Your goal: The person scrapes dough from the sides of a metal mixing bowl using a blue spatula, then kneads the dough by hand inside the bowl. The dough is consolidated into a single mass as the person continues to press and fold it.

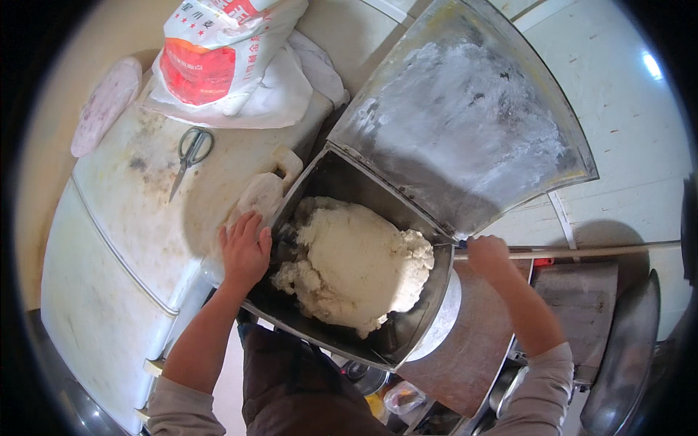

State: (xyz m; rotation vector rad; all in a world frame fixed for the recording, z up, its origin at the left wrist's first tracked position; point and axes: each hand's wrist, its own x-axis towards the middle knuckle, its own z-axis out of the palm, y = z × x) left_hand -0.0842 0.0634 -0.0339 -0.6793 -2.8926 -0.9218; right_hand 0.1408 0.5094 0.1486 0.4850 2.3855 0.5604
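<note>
A large lump of pale dough [354, 261] with crumbly edges lies in a deep metal bin [417, 340], whose flour-dusted metal lid [463, 109] is raised at the back. Fingers spread, my left hand [245, 248] rests at the bin's left rim, over the edge of a white work surface and beside a crumpled clear plastic bag. My right hand [488, 253] is closed around a small dark blue thing at the bin's back right corner, by the lid's lower edge; most of what it holds is hidden by the fingers.
Scissors [190, 158] lie on the white work surface [131, 201] at the left. Behind them stands a red and white printed sack [234, 60]. A brown board [463, 332] is right of the bin, with a long wooden stick [594, 252] behind it and a dark curved pan [624, 354] farther right.
</note>
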